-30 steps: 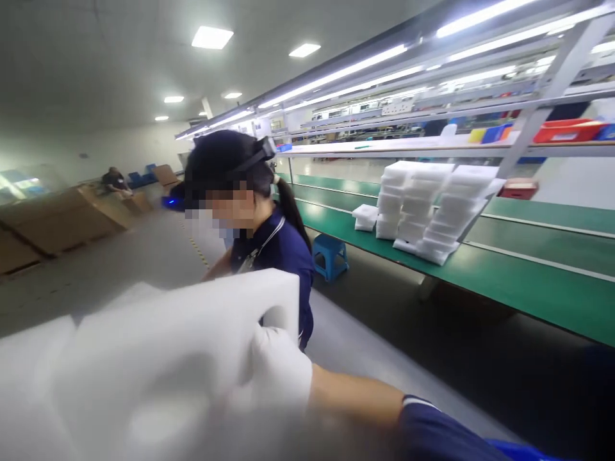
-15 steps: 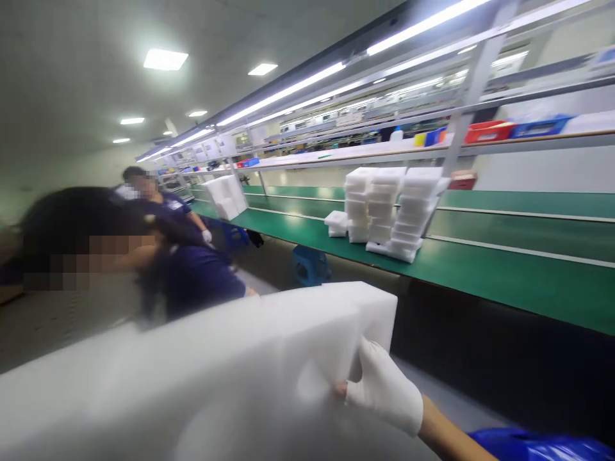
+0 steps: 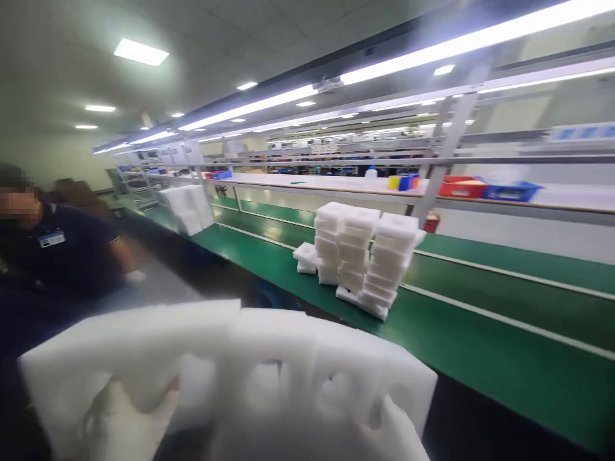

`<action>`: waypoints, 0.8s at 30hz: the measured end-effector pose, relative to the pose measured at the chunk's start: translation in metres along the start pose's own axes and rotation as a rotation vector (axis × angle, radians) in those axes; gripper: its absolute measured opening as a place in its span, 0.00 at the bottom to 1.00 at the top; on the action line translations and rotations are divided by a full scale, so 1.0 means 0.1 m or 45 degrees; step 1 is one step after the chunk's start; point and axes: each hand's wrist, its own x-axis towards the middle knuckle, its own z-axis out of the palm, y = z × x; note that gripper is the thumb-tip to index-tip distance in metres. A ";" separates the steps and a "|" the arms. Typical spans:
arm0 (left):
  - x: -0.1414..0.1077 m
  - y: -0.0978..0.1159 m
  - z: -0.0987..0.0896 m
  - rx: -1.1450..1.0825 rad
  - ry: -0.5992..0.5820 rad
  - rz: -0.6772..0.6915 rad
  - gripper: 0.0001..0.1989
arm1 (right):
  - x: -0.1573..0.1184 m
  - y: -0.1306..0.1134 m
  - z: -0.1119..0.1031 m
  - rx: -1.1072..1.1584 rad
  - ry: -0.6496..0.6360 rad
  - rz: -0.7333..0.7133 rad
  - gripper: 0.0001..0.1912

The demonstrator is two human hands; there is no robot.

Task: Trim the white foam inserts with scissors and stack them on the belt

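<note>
A long row of white foam blocks (image 3: pixel 269 326) with round holes spans the lower part of the view, bowed upward in the middle. White-gloved, my left hand (image 3: pixel 127 416) grips the row near its left end, fingers at the holes. Also in a white glove, my right hand (image 3: pixel 396 429) presses against the right end, its thumb at a hole there. The blocks are held pressed side by side between both hands, in front of the green bench. Motion blur softens the fingers, and the undersides of the blocks are hidden.
On the green bench (image 3: pixel 480 358) stand stacks of white foam blocks (image 3: pixel 358 250), with more foam (image 3: pixel 187 208) farther left. A shelf above carries a red bin (image 3: pixel 461 187) and a blue bin (image 3: pixel 512 192). At left is a person in a dark shirt (image 3: pixel 81 243).
My view has swung, and the foam row now lies across the front, nearer the bench. My left hand has come into view. A person close at left is gone from view.
</note>
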 end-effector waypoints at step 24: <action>4.01 -0.67 4.43 0.344 -0.308 -0.277 0.28 | 4.93 -2.93 1.75 -0.288 -0.260 -0.006 0.35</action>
